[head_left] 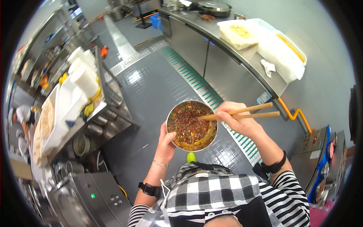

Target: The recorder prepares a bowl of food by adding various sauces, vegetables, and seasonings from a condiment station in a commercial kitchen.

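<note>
A round metal bowl [214, 140] of dark red-brown sauce [189, 118], flecked with green and yellow bits, is held in front of my body. My left hand [165, 143] grips its left side, thumb over the rim and the other fingers mostly hidden beneath. In my right hand [238, 120] is a pair of long wooden chopsticks [255, 109]. Their tips dip into the sauce near the bowl's middle, and their back ends stick out to the right. Orange oil shows along the lower right inside of the bowl.
A steel counter [242, 62] along the right wall bears white tubs [237, 36] of yellow food and a crumpled cloth [267, 68]. On the left stands a table with stacked white containers [84, 79]. A steel machine [89, 196] is at lower left. Green-slotted drain grating [185, 72] crosses the floor.
</note>
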Demonstrator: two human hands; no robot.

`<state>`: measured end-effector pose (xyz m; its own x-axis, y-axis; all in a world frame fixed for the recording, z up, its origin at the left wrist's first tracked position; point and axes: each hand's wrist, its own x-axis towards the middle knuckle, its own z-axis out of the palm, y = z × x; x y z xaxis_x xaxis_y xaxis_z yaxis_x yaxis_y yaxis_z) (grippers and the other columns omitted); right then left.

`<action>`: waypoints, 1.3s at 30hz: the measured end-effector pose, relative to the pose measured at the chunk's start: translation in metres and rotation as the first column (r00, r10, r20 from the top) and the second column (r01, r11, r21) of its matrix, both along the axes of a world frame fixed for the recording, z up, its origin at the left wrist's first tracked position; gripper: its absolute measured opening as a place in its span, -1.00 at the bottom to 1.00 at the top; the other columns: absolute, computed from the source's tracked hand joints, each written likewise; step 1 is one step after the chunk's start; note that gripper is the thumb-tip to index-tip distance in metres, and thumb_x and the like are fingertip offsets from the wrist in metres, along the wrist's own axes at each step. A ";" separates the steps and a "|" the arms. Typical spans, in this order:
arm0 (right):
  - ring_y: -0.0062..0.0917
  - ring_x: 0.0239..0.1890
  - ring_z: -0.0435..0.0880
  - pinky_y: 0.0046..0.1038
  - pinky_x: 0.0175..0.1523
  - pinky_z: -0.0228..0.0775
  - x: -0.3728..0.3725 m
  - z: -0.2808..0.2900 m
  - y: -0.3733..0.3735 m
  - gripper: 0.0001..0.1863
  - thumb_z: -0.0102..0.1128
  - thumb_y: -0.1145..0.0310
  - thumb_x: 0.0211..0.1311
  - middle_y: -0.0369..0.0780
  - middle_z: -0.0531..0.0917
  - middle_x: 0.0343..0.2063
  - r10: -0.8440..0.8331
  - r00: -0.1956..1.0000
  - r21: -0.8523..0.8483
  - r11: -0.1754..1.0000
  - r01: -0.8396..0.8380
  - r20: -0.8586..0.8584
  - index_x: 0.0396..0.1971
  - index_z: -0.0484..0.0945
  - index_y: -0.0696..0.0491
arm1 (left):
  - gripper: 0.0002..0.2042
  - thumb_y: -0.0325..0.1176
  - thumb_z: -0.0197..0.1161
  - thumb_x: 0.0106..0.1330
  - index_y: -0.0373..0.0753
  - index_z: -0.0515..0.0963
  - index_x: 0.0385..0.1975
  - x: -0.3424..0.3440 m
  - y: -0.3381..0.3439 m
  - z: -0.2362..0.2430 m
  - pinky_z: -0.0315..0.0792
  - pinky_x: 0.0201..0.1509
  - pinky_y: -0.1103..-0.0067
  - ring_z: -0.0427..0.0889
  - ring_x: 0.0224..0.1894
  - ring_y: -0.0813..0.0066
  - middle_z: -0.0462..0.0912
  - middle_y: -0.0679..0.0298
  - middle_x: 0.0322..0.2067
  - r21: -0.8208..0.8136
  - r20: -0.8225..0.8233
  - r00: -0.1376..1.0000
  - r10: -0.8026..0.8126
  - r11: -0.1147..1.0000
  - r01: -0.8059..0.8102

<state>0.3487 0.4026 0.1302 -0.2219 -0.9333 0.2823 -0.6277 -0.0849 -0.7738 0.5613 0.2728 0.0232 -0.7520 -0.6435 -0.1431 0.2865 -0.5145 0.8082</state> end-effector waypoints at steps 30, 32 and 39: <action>-0.61 -0.58 0.48 -0.55 -0.46 0.32 0.079 0.008 0.198 -0.79 0.06 0.34 0.17 -0.25 0.53 -0.63 -0.918 0.314 0.145 0.355 0.924 0.243 -0.54 0.50 0.17 | -0.46 -0.37 0.04 0.14 -0.12 0.08 0.16 -0.183 0.105 0.016 0.45 -0.07 0.36 0.39 0.03 0.40 0.32 0.26 0.02 0.197 0.029 0.376 -0.926 0.374 0.906; -0.65 -0.58 0.49 -0.57 -0.46 0.33 0.082 0.010 0.213 -0.80 0.05 0.35 0.17 -0.25 0.54 -0.65 -0.973 0.085 0.113 0.111 0.987 0.213 -0.50 0.51 0.18 | -0.46 -0.38 0.03 0.14 -0.12 0.08 0.16 -0.188 0.116 0.018 0.45 -0.07 0.36 0.39 0.02 0.40 0.32 0.26 0.02 0.180 0.022 0.307 -0.951 0.306 0.935; -0.62 -0.48 0.57 -0.61 -0.39 0.46 0.115 -0.004 0.231 -0.81 -0.01 0.44 0.21 -0.24 0.57 -0.57 -0.907 0.020 0.149 0.090 0.985 0.420 -0.48 0.50 0.24 | -0.47 -0.38 0.03 0.14 -0.12 0.08 0.16 -0.213 0.153 0.011 0.49 -0.12 0.40 0.40 0.00 0.42 0.33 0.25 0.00 0.125 0.020 0.088 -0.996 0.090 0.988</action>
